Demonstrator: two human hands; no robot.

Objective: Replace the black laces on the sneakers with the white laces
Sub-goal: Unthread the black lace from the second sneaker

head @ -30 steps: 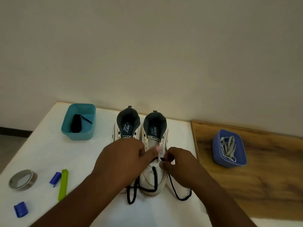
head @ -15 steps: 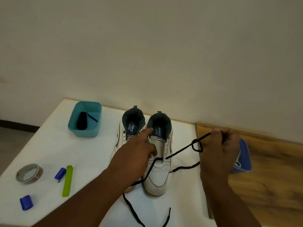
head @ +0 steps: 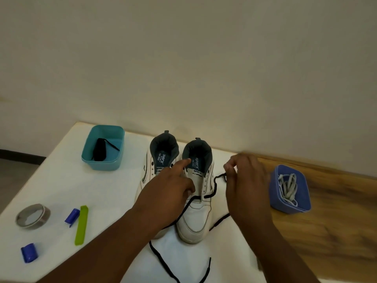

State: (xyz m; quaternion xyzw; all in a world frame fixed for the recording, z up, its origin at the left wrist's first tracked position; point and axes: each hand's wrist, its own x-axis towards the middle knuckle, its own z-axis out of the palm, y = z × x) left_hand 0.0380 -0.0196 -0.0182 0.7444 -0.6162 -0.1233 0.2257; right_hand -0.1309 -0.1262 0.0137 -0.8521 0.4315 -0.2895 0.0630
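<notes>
Two white sneakers stand side by side on the white table, long axes running from the person toward the wall, toes near and heel collars far. The right sneaker carries the black lace only through its lowest eyelets, so far as the view shows; from there one strand climbs right and away to a small loop at the right hand, whose thumb and fingertips pinch it just beside the shoe's collar, and another strand runs down-left under the left wrist and trails across the table toward the near edge. The left hand rests on the left sneaker, fingers relaxed and spread, forefinger stretched over to touch the rim of the right shoe's opening. A teal tub to the far left holds a bundled black lace; a blue tub on the wooden board at right holds the white laces, loosely coiled.
</notes>
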